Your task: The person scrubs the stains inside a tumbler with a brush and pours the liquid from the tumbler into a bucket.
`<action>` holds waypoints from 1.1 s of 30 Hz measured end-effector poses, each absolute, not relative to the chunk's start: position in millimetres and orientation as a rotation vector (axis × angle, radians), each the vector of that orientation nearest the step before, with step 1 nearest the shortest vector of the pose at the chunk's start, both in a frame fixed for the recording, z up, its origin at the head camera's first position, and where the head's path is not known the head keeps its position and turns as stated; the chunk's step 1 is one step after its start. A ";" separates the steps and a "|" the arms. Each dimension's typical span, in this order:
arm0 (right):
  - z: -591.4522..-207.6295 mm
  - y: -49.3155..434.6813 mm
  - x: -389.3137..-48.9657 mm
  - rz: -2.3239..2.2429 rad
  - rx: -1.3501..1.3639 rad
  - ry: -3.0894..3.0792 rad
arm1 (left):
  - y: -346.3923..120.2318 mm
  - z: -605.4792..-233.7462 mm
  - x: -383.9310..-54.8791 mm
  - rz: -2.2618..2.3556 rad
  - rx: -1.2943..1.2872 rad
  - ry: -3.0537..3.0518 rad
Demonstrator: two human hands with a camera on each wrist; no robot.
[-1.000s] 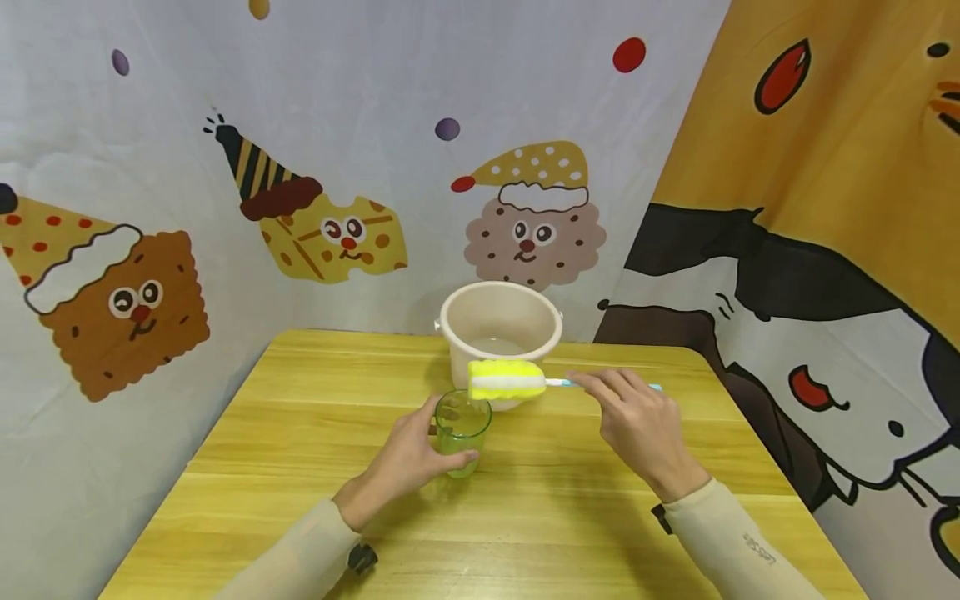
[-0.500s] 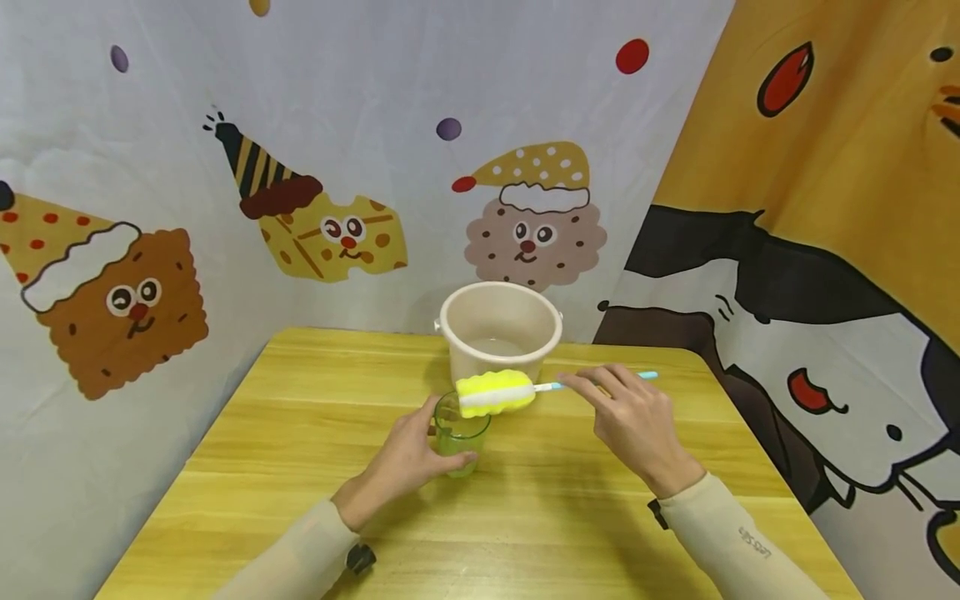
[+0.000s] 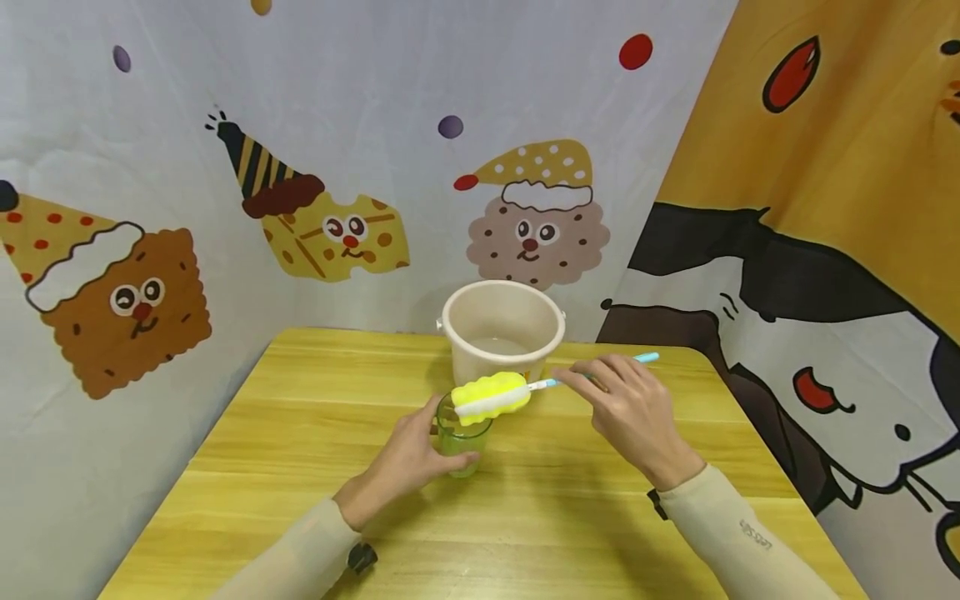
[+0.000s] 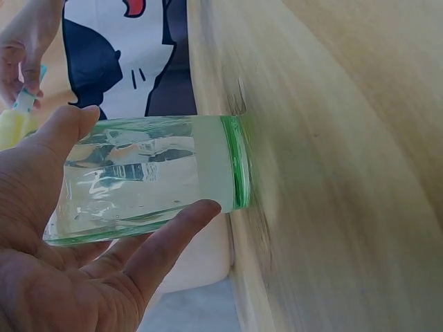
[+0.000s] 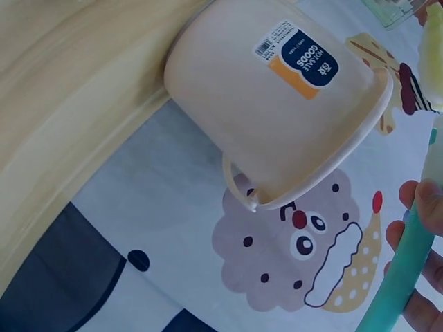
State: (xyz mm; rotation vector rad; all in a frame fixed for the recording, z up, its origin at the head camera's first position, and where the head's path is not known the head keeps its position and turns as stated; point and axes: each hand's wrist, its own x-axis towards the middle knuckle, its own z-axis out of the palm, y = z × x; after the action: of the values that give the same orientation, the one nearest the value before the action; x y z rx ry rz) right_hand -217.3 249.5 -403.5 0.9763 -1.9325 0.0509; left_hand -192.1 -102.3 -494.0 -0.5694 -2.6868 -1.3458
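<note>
My left hand (image 3: 401,462) grips a clear green drinking glass (image 3: 459,457), fingers behind it and thumb along the near side. The glass stands upright, its thick base (image 4: 237,162) right at the tabletop in the left wrist view. My right hand (image 3: 633,417) pinches the blue-green handle (image 5: 403,259) of a sponge cup brush, thumb on one side and fingers on the other. The brush's yellow and white sponge head (image 3: 492,397) points left and slightly down. Its tip overlaps the mouth of the glass in the head view.
Behind the glass, a cream plastic bucket (image 3: 468,360) stands near the back edge of the wooden table (image 3: 337,367). A label (image 5: 304,59) shows on its side. A cartoon-printed cloth (image 3: 360,100) hangs close behind and beside the table.
My right hand has tilted the cup brush, bringing its sponge head left and down to the mouth of the glass while the handle's end rises. My left hand and the glass stay put.
</note>
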 end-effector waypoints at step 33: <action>-375.2 223.2 -222.4 -0.135 1.095 -1.929 | -101.8 -493.9 -191.8 -1.400 -0.558 -2.683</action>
State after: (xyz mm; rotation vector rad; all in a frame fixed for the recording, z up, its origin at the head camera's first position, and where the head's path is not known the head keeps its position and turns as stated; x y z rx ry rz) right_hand -222.4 223.2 -375.2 1.0946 -1.9289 -0.1351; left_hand -191.8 -101.8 -493.9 -0.5579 -2.6827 -1.3998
